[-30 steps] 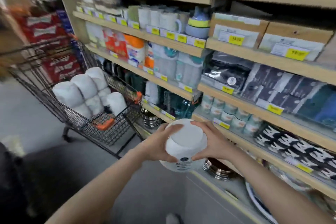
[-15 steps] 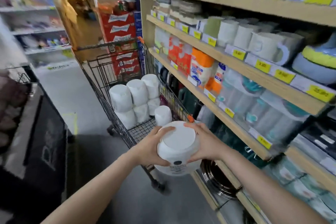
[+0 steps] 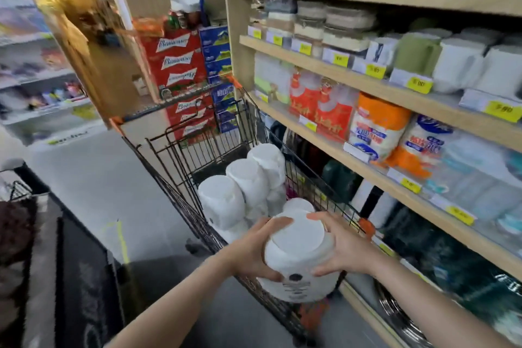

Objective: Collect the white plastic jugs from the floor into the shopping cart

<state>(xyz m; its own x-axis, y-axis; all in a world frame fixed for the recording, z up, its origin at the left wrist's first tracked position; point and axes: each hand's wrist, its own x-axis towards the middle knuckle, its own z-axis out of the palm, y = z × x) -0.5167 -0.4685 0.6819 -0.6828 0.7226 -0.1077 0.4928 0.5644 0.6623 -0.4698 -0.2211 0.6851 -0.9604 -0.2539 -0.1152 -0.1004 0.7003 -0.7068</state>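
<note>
Over the near end of the shopping cart (image 3: 180, 150) I hold one white jug (image 3: 299, 260) between both hands. My left hand (image 3: 254, 251) curls round its left side, fingers wrapped onto the top; my right hand (image 3: 343, 248) grips the right side likewise. Beyond it, more white jugs (image 3: 245, 192) stand stacked inside the cart's far half, against the wooden shelves (image 3: 367, 93) on the right.

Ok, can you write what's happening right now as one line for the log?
step: carrying jug to cart | left hand: grips white jug | right hand: grips it too | shopping cart: holds several jugs
</note>
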